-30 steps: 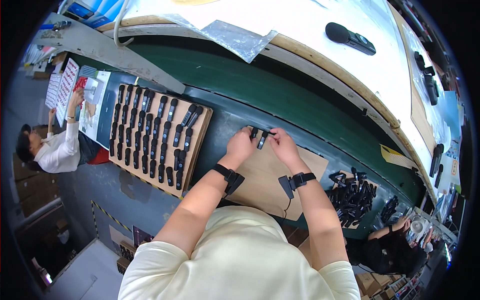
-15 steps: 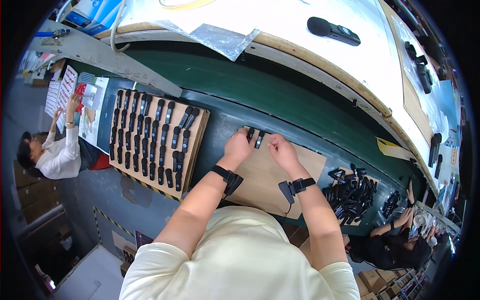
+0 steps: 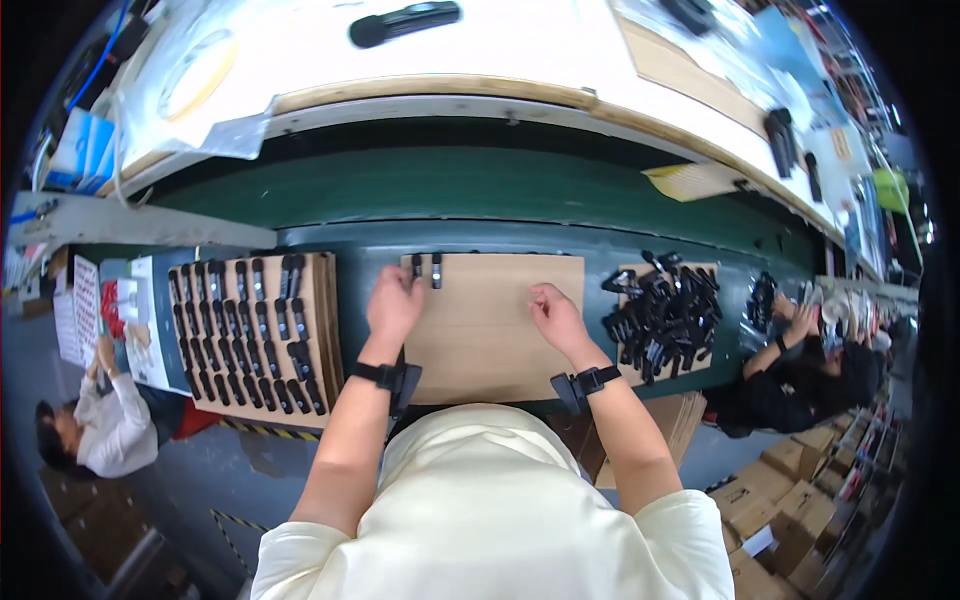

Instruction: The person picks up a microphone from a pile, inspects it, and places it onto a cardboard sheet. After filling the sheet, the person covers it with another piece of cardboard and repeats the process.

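Note:
A bare cardboard sheet (image 3: 480,340) lies in front of me on the green bench. Two small black handheld microphones, one of them the outer microphone (image 3: 437,270), lie side by side near its far left corner. My left hand (image 3: 394,308) is at the sheet's left edge, fingers curled, close beside the inner microphone (image 3: 417,266); whether its fingertips touch or hold anything is hidden. My right hand (image 3: 558,318) hovers over the sheet's right side with fingers curled in and nothing visible in them. To its right is a heap of black microphones (image 3: 665,315) on cardboard.
On the left, stacked cardboard sheets (image 3: 325,340) carry rows of microphones. A white shelf (image 3: 520,50) with a larger black microphone (image 3: 405,22) runs along the far side. One person (image 3: 120,420) works at far left, another (image 3: 790,385) at far right. Cartons (image 3: 790,490) stand lower right.
The view has turned, so the bench now runs level across it. My right hand has moved right, away from the two microphones; my left hand has drawn slightly back from them.

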Available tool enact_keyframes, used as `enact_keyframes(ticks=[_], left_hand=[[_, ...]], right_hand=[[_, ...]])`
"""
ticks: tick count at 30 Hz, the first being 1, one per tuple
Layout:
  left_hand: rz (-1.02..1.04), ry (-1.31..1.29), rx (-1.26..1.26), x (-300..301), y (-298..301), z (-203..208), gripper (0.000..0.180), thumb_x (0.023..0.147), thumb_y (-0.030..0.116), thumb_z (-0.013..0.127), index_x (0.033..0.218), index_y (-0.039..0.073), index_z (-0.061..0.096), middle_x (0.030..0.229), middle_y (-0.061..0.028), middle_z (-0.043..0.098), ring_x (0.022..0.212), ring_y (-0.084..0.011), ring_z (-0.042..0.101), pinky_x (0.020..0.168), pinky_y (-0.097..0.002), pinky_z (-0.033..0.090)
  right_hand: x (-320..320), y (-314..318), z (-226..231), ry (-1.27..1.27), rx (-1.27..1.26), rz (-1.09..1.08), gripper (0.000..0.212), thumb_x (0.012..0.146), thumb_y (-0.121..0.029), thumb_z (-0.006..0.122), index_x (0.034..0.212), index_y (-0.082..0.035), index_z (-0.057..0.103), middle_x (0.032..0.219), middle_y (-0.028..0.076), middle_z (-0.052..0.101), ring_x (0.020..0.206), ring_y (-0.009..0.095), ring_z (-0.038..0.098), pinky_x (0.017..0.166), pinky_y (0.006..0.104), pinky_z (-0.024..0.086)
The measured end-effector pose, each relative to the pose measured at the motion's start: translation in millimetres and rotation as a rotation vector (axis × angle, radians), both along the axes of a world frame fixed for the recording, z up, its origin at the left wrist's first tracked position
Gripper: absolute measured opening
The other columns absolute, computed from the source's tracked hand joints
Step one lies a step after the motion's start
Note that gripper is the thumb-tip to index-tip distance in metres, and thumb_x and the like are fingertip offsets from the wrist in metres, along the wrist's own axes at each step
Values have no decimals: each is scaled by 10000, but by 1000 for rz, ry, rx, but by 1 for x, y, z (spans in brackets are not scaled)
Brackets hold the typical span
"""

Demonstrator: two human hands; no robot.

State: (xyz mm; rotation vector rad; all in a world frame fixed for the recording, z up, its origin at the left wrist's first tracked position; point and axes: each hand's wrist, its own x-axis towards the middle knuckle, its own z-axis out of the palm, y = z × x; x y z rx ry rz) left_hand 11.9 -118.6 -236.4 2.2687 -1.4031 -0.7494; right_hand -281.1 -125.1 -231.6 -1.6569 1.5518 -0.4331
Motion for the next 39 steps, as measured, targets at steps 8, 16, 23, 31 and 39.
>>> enact_keyframes(ticks=[8, 16, 23, 31, 39], left_hand=[[-112, 134, -127, 1, 41, 49, 232, 831, 184, 681, 968, 46, 555, 756, -90, 593, 680, -249, 601, 618, -363, 481], [-132, 269, -99, -18, 74, 115, 118, 867, 82, 650, 915, 9, 570, 711, -36, 570, 623, -110, 535, 575, -262, 444], [-176, 281, -153, -35, 81, 139, 80, 905, 71, 629, 913, 12, 576, 719, 15, 556, 630, -54, 488, 575, -211, 419], [-210, 311, -145, -41, 83, 152, 77, 906, 64, 629, 922, 5, 582, 743, 13, 559, 647, -49, 490, 592, -201, 424], [-335, 391, -214, -59, 70, 162, 72, 901, 63, 630, 929, 7, 596, 745, 17, 556, 649, -50, 490, 590, -203, 424]], right_hand=[[-161, 68, -40, 155, -163, -459, 172, 847, -146, 659, 979, -35, 650, 833, 159, 647, 772, 320, 636, 698, 378, 512], [-205, 50, -39, 439, -238, -658, 203, 831, -135, 701, 999, -32, 652, 867, 123, 596, 843, 308, 601, 753, 389, 488], [-207, 49, -52, 561, -355, -658, 216, 799, -148, 735, 966, -53, 636, 894, 109, 596, 846, 307, 584, 755, 400, 477], [-194, 59, -8, 473, -463, -533, 228, 787, -129, 742, 964, -79, 607, 882, 77, 626, 874, 296, 580, 766, 401, 459], [-204, 52, -25, 420, -570, -467, 200, 799, -105, 711, 968, -66, 610, 851, 104, 630, 835, 315, 581, 748, 422, 464]])
